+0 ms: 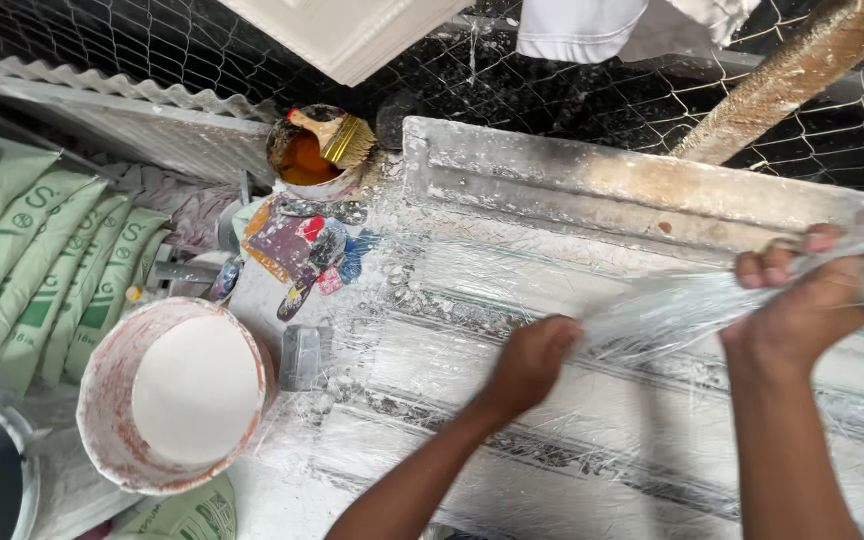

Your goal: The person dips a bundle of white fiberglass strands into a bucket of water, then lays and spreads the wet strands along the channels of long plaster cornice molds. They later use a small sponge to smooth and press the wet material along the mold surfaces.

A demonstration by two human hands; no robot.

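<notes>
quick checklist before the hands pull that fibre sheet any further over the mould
1. Left hand pressing the fibre sheet down: ok.
2. Right hand gripping the bunched end: ok.
3. Sheet lying flat on the mould: not ok, bunched between the hands.
4. Bucket of white mix upright beside the mould: ok.
5. Brush resting in its can, off the mould: ok.
6. Mix still workable: cannot tell.

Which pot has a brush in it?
The small tin holding orange liquid, up by the wire fence; a yellow-bristled brush rests across it. The big bucket of white stuff has none.
</notes>
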